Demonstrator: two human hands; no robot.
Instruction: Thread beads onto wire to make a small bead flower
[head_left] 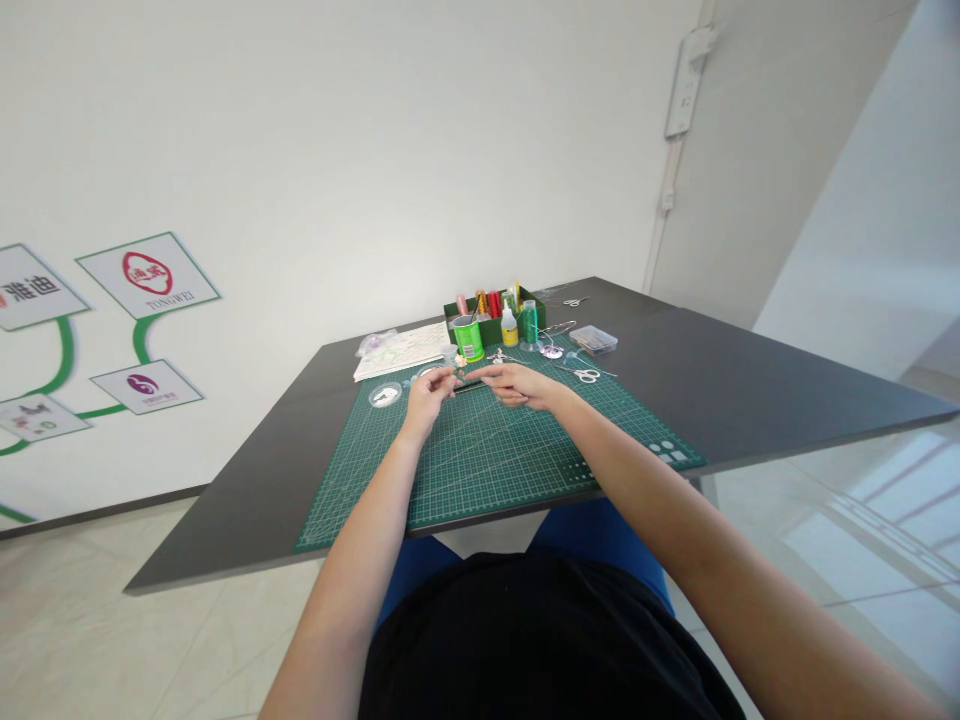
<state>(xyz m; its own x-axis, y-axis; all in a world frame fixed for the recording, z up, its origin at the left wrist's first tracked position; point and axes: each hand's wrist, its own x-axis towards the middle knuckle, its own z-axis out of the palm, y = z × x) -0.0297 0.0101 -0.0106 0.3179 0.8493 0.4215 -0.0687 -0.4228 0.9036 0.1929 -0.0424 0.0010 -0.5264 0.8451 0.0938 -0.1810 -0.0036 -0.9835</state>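
My left hand (pixel 426 398) pinches a small pale-pink flower ornament (pixel 461 361) with some green below it, above the green cutting mat (pixel 480 460). From the right, my right hand (pixel 517 385) reaches toward the same ornament, its index finger stretched along and the other fingers curled. Its fingertips lie close to the ornament's lower part; whether they grip a fine thread or wire is too small to see. A round clear dish (pixel 385 395) with white contents sits left of my left hand. Behind my hands stands a bright green can (pixel 469 340).
A dark green box (pixel 491 330) holds several thread spools. In front are a yellow glue bottle (pixel 510 327) and a green thread spool (pixel 530 322). Scissors (pixel 585 375) and a clear plastic case (pixel 594 340) lie right; white patterned sheets (pixel 401 352) lie left. More scissors (pixel 575 301) lie farther back.
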